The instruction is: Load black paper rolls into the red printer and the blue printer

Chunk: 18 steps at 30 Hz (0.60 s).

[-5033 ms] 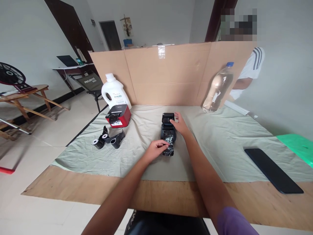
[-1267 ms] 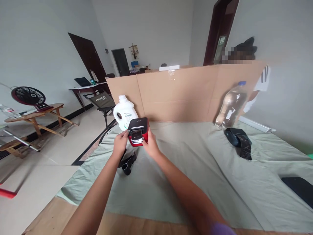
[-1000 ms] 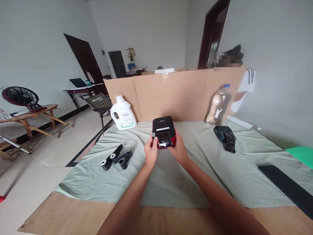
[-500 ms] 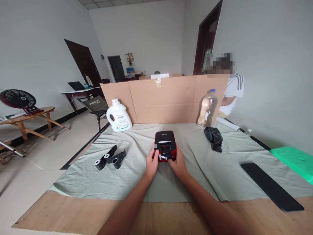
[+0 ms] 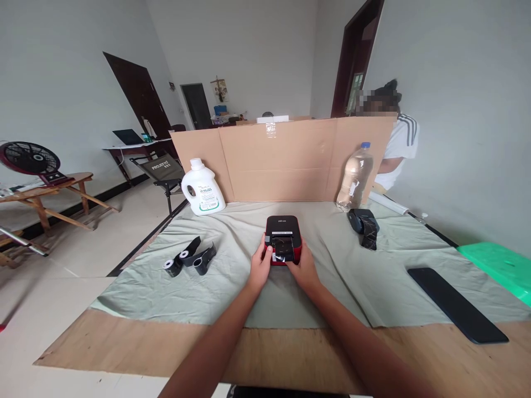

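Observation:
A black label printer with red sides sits at the middle of the cloth-covered table. A strip of glossy black label tape sticks out of its front slot. My left hand grips the printer's left side, with the thumb at the front corner. On the opposite side my right hand holds the right front corner, its thumb near the end of the tape. The fingers under and behind the printer are hidden.
Several dark label rolls lie to the left. A white jug and a clear bottle stand before a cardboard screen. At right lie another dark device and a black slab. Beyond the screen is a person.
The head view has tilted down and shifted slightly, so everything appears a little higher. Both hands keep their hold on the printer, and nothing on the table has visibly moved.

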Tool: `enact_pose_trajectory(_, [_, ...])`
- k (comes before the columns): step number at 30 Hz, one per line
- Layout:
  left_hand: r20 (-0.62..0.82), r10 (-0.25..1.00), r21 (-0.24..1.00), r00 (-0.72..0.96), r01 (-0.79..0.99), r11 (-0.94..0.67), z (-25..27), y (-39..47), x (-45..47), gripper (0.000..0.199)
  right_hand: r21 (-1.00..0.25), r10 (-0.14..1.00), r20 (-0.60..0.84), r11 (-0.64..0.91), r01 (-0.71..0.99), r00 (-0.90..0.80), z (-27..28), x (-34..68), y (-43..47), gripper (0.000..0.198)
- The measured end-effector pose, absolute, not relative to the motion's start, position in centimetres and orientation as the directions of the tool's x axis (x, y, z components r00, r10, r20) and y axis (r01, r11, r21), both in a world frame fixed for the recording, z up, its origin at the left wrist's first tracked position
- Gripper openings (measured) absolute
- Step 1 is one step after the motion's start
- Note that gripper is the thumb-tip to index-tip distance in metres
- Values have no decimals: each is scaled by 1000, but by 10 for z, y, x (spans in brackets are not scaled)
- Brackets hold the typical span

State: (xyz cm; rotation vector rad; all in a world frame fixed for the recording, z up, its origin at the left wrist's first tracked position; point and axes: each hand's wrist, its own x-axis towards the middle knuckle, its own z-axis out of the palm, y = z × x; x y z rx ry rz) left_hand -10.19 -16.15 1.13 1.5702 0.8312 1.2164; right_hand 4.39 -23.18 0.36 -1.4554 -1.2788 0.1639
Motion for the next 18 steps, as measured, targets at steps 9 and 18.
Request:
enact_pose_trajectory(9, [302,909,952,287,-41,-304,9,-163,-103,61,-789,766,509,233,569,392,8,43,-234,78])
enact_pose_trajectory(18, [383,884,923,268,-69,-378,11,-160,-108,52,-791,768,489,189,582,414,1,47,-232,91])
